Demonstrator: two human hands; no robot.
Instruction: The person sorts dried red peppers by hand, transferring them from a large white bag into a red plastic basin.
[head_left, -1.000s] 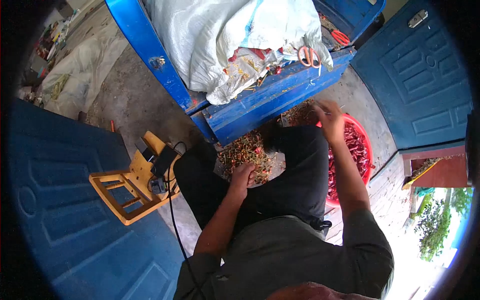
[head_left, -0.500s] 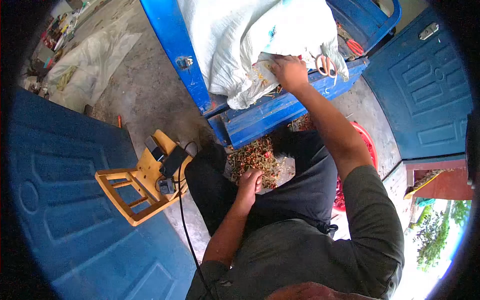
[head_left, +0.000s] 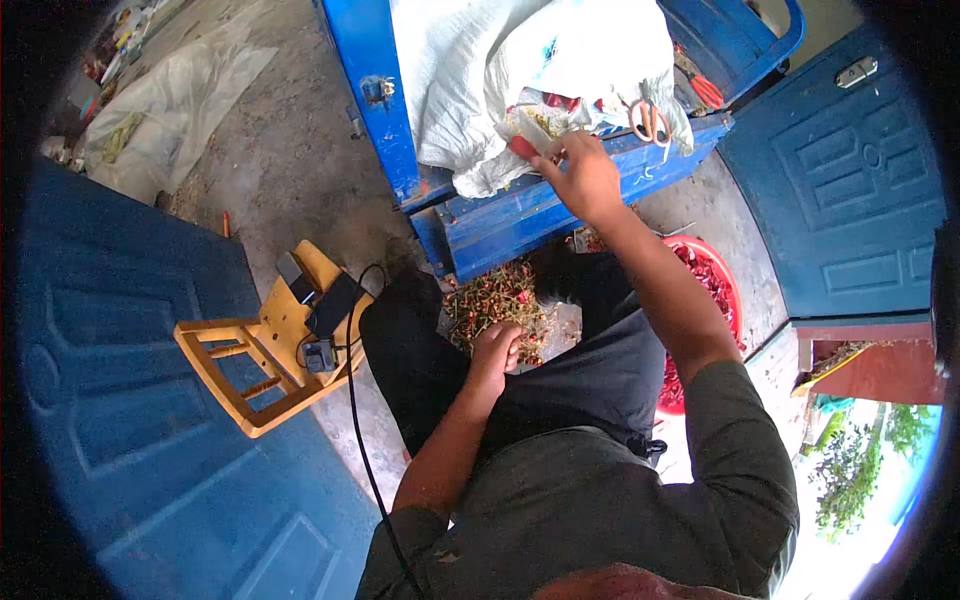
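Note:
My right hand [head_left: 584, 178] is over the front edge of a blue metal truck bed or cart [head_left: 540, 215]. Its fingers are bent, and a red chili pepper [head_left: 522, 148] shows at the thumb tip; the grip itself is partly hidden. Just beyond lies a white woven sack [head_left: 455, 100] with red pieces and plant bits at its edge. Scissors with pinkish-orange handles [head_left: 650, 124] lie to the right of that hand. Over my lap, my left hand [head_left: 492, 358] is closed, and whatever it holds is hidden. Below is a pile of stems and reddish bits [head_left: 490, 305] on the floor.
A red basin [head_left: 735, 300] of dark red chilies stands beside my right leg. On the left, a wooden chair [head_left: 250, 345] carries small devices and a black cable [head_left: 357, 430]. Red-handled pliers or shears [head_left: 708, 92] lie in the blue bed. Blue doors [head_left: 850, 170] flank both sides.
My right hand has drawn back from the sack toward me, and a red chili pepper now shows at its thumb. The left hand stays closed over my lap. The view has shifted slightly.

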